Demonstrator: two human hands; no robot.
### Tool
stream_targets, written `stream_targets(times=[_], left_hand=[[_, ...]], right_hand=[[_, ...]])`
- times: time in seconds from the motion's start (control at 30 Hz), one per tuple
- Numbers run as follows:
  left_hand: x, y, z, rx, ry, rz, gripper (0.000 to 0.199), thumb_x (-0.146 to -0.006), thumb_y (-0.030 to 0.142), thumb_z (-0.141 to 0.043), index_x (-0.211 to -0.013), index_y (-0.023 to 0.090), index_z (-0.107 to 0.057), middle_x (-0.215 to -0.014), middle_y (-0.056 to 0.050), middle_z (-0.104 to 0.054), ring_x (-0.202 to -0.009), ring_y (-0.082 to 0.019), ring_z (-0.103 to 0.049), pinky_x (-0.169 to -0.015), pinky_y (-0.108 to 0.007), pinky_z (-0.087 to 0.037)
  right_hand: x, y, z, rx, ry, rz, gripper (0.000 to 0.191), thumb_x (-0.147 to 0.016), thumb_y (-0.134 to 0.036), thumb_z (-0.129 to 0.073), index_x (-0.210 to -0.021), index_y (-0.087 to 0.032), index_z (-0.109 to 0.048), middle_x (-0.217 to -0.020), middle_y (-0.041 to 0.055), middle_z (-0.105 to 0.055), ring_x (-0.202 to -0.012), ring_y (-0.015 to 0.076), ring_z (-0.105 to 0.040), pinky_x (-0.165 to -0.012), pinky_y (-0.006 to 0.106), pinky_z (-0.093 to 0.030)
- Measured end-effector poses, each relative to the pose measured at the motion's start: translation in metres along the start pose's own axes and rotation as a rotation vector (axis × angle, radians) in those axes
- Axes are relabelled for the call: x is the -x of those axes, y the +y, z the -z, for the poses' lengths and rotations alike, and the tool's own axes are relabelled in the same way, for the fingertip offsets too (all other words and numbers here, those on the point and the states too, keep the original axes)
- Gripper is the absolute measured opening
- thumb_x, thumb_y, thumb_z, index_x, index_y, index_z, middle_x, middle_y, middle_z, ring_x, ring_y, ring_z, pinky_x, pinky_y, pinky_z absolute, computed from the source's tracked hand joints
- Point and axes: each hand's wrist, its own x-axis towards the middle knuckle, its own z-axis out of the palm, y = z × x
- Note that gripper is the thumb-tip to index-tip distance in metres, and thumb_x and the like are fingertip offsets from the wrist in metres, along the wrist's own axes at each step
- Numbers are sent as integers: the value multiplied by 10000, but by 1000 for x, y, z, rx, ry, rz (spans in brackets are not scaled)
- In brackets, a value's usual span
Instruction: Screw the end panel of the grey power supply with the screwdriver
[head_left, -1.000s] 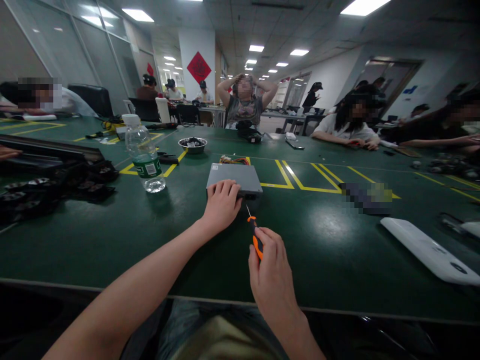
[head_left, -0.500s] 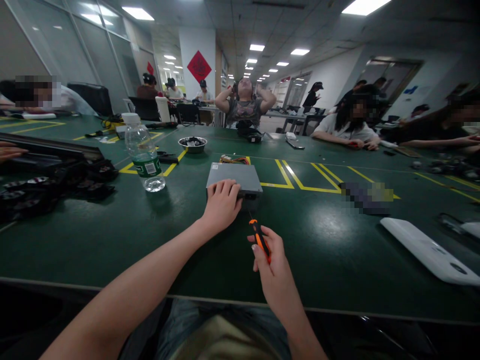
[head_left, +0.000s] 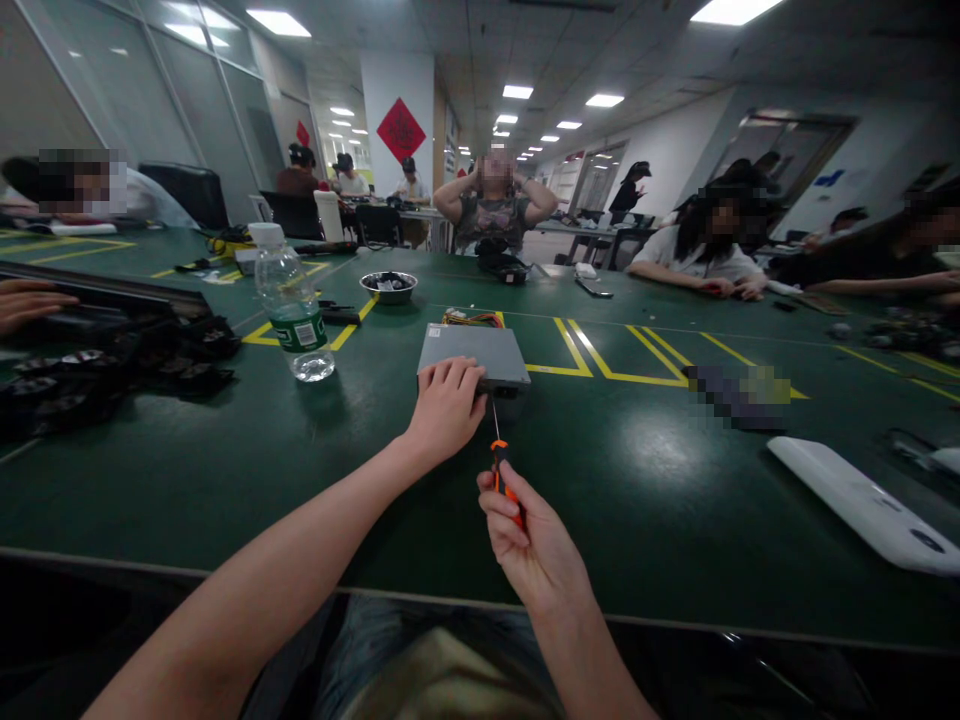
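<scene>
A grey metal box (head_left: 480, 350) is placed flat on the green bench (head_left: 645, 540), straight in front of the person, near the middle of the view. At its far side a bundle of coloured cables (head_left: 474, 319) can be seen, and in its near face a dark socket (head_left: 504, 392) is set.

The left hand (head_left: 448, 405) is laid over the near left part of the box; its fingers are slightly bent and rest on the top, while the thumb is kept at the near edge. Whether the box is squeezed or only pressed cannot be told. By the right hand (head_left: 523, 528) a screwdriver (head_left: 500, 453) with orange and black handle is held, with the fingers closed around the handle. Its thin shaft is pointed at the near face, just beside the left thumb; whether this face is touched by the tip cannot be told.

To the left of the box a water bottle (head_left: 296, 310) is stood upright, and farther back a metal bowl (head_left: 388, 290) with small dark contents is seen. On the right, a white device (head_left: 862, 500) is laid near the bench edge.
</scene>
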Motion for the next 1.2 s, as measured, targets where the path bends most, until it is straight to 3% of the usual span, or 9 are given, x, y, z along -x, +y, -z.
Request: stream_targets(times=[0.23, 0.5, 0.63, 0.83, 1.03, 1.2], left_hand=[[-3, 0, -2, 30, 23, 52, 238, -833, 249, -489, -1062, 197, -525, -1149, -75, -563, -1090, -245, -451, -906, -409, -319], [-5, 1, -4, 4, 37, 59, 223, -837, 267, -500, -1049, 196, -508, -1106, -69, -565, -1054, -245, -457, -879, -409, -320], [-5, 1, -6, -15, 37, 65, 213, -835, 265, -507, -1038, 200, -506, -1104, -68, -565, -1047, -246, -458, -869, -407, -319], [-5, 1, -7, -27, 45, 60, 198, -841, 269, -504, -1025, 195, -507, -1097, -68, -564, -1043, -244, -456, -865, -408, -317], [-5, 0, -7, -40, 22, 53, 217, -845, 281, -498, -1045, 196, -503, -1101, -71, -561, -1039, -249, -452, -865, -407, -314], [-5, -1, -7, -45, 28, 41, 228, -827, 274, -521, -1039, 193, -508, -1095, -72, -561, -1041, -252, -453, -862, -406, -315]], right_hand=[[-1, 0, -1, -35, 19, -80, 266, -946, -230, -355, -830, -137, -576, -718, 5, -526, -558, 37, -520, -390, 72, -409], [-3, -2, -6, -90, 38, -28, 295, -958, -244, -326, -788, -150, -547, -713, -1, -504, -473, 10, -430, -286, 40, -255], [-2, -4, -6, -116, 45, -29, 290, -959, -205, -327, -774, -138, -539, -691, -12, -489, -455, -7, -420, -299, 30, -273], [-2, -2, -8, -125, 52, -90, 260, -966, -236, -327, -913, -122, -555, -691, -7, -515, -497, 14, -485, -334, 56, -350], [-4, -2, -6, -148, 64, -41, 267, -969, -219, -315, -846, -125, -533, -707, -1, -515, -451, -6, -428, -289, 50, -260], [-4, -3, -5, -165, 49, -53, 307, -984, -235, -258, -897, -111, -525, -645, -34, -467, -421, -8, -391, -303, 51, -292]])
